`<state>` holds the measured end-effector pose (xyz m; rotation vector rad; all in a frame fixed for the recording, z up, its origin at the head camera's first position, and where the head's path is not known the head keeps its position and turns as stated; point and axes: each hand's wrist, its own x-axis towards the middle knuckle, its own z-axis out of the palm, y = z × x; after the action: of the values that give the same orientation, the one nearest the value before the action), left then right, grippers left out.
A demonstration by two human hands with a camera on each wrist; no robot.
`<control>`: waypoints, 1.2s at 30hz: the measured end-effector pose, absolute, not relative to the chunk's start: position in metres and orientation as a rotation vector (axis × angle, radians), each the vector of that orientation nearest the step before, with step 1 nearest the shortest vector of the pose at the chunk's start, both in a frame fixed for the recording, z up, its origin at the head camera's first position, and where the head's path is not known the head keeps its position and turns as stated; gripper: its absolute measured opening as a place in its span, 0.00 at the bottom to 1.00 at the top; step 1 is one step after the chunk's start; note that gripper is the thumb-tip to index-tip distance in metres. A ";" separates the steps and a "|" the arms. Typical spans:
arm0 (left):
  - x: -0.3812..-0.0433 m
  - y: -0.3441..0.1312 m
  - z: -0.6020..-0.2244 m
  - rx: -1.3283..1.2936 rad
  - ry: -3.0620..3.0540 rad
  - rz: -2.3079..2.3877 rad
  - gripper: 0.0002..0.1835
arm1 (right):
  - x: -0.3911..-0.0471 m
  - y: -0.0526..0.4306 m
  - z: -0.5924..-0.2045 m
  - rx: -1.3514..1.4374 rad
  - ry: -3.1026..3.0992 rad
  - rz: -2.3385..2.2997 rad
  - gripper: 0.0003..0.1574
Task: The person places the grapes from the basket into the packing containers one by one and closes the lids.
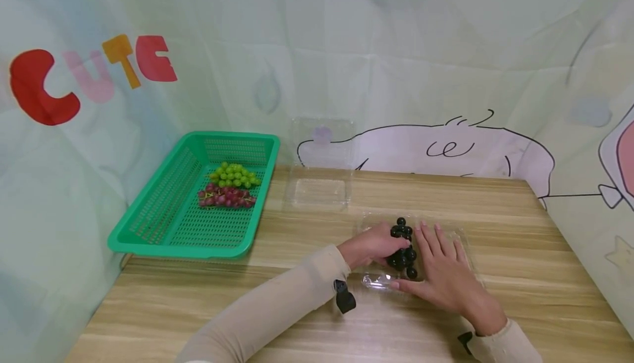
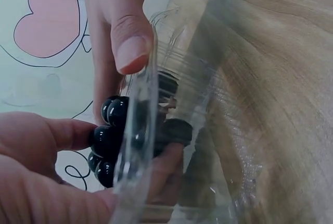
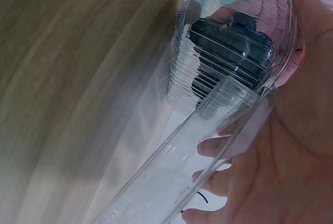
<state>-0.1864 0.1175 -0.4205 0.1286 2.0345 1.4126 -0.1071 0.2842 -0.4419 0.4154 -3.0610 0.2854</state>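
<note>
A small bunch of black grapes (image 1: 402, 258) sits in an opened clear plastic clamshell box (image 1: 373, 281) on the table. Thumb and fingers of my left hand (image 1: 372, 246) grip the bunch from its left side, as the left wrist view also shows. On the box's right part rests my right hand (image 1: 444, 275), its fingers straight and spread, its thumb near the front rim. Through the ribbed plastic wall (image 3: 179, 73) in the right wrist view, the dark grapes (image 3: 231, 47) show blurred. Part of the bunch is hidden by my left hand.
A green basket (image 1: 262, 198) at the left holds green grapes (image 1: 233, 176) and red grapes (image 1: 227, 196). Another clear box (image 1: 319, 192) stands at the back with its lid raised against the curtain (image 1: 317, 33). The wooden table (image 1: 520, 297) extends to the right.
</note>
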 end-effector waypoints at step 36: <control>-0.180 0.108 -0.407 0.108 2.068 1.392 0.21 | -0.107 0.284 -0.443 0.419 -3.036 0.280 0.77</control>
<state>-0.1804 0.1077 -0.4068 0.1082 2.0684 1.3918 -0.1070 0.2844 -0.4429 0.4193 -3.0363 0.2796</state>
